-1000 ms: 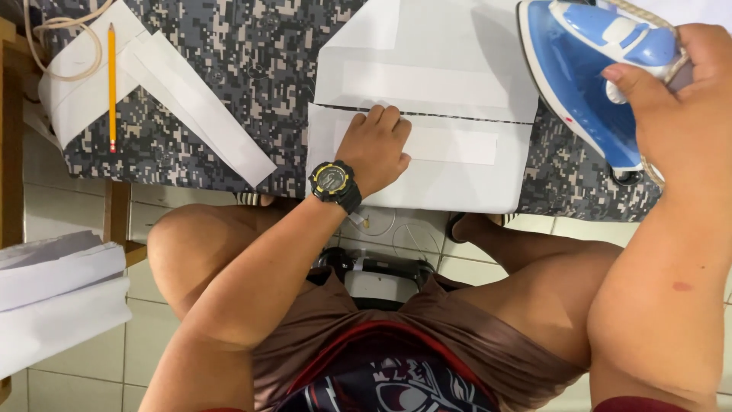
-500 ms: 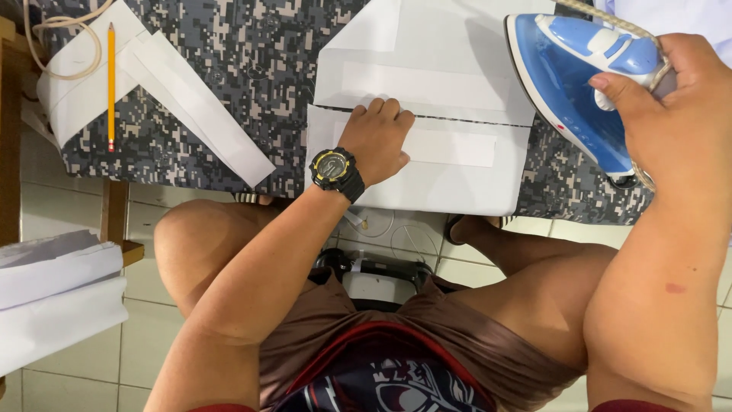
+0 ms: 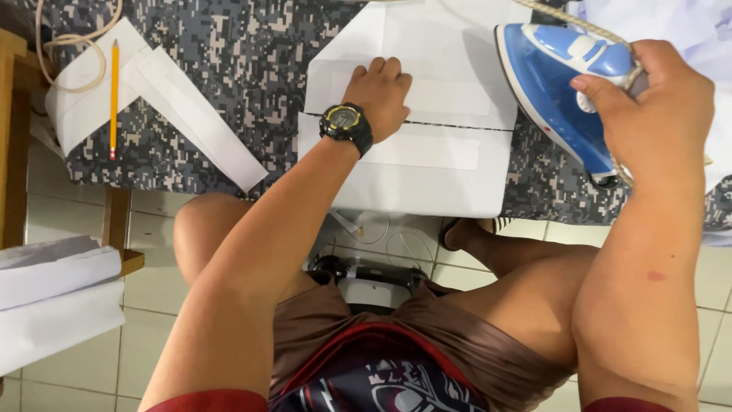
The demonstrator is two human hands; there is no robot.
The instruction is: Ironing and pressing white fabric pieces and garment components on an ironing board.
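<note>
On the table's near edge, the left hand (image 3: 381, 95) presses flat on white cloth (image 3: 427, 164); the right hand (image 3: 648, 107), fingers wrapped tight, grips a blue iron (image 3: 557, 91) beside it.

Blue iron (image 3: 560, 84), white fabric (image 3: 427, 164), camouflage-patterned cover (image 3: 229, 69)

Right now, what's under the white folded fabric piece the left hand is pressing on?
The white folded fabric piece lies on the grey camouflage-patterned cover. The left hand presses it. Whatever is directly beneath stays covered.
</note>
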